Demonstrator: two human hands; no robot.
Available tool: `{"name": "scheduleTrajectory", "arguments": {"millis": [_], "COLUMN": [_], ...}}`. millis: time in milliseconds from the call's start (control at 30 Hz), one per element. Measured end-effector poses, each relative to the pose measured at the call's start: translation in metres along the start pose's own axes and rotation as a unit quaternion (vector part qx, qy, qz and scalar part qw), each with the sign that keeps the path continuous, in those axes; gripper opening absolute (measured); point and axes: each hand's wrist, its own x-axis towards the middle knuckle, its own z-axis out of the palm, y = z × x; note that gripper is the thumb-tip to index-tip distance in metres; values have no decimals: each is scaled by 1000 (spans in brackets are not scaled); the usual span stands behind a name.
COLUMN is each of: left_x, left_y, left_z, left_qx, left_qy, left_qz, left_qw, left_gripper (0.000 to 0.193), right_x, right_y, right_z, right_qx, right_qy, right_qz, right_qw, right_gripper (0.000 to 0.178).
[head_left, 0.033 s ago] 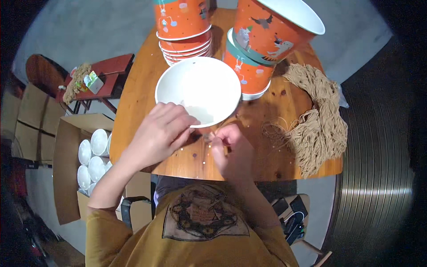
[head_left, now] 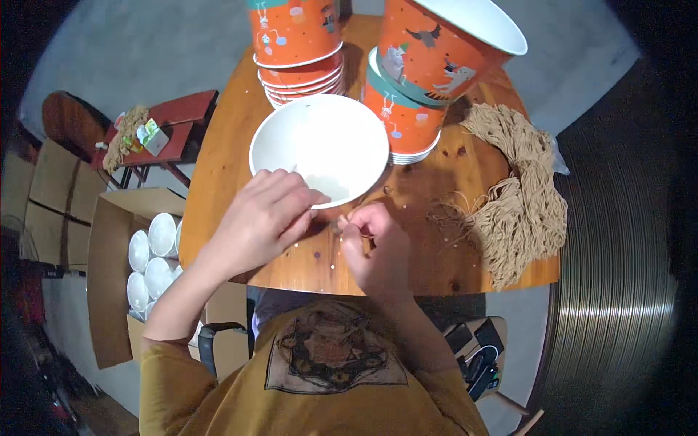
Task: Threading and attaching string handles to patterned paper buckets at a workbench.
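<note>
In the head view, the table's (head_left: 218, 189) near edge is curving below both hands, wood showing between the right hand (head_left: 376, 243) and the string (head_left: 520, 200). The white bucket (head_left: 320, 142) is sitting before orange stacks (head_left: 298, 43), a dark spot marking its far rim. The left hand (head_left: 273, 218) is gripping its near rim; the right is pinching something small, too blurred to name.

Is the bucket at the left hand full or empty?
It looks empty: the bucket shows only bare white inside, past the left hand.
</note>
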Motion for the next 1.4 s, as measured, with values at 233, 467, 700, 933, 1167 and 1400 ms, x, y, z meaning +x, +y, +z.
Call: {"name": "scheduleTrajectory", "arguments": {"millis": [233, 467, 700, 933, 1167, 1400], "left_x": [16, 19, 21, 22, 24, 40], "left_y": [14, 17, 21, 22, 23, -6], "left_z": [-1, 2, 3, 7, 6, 4], "left_qx": [-68, -75, -75, -82, -68, -275], "left_qy": [-11, -4, -11, -19, -42, -169], "left_qz": [-39, -34, -50, -64, -48, -99], "left_qw": [997, 997, 996, 994, 996, 941], "left_gripper": [33, 42, 37, 37, 37, 26], "right_x": [10, 16, 18, 16, 12, 9], "right_y": [-3, 4, 10, 12, 17, 19], "right_z": [0, 0, 3, 4, 5, 7], "right_qx": [35, 25, 47, 26, 37, 10], "right_qy": [36, 38, 62, 66, 74, 76], "right_qz": [-3, -17, -34, -44, -29, -22], "right_qw": [999, 999, 996, 997, 996, 997], "right_gripper": [9, 10, 11, 15, 15, 7]}}
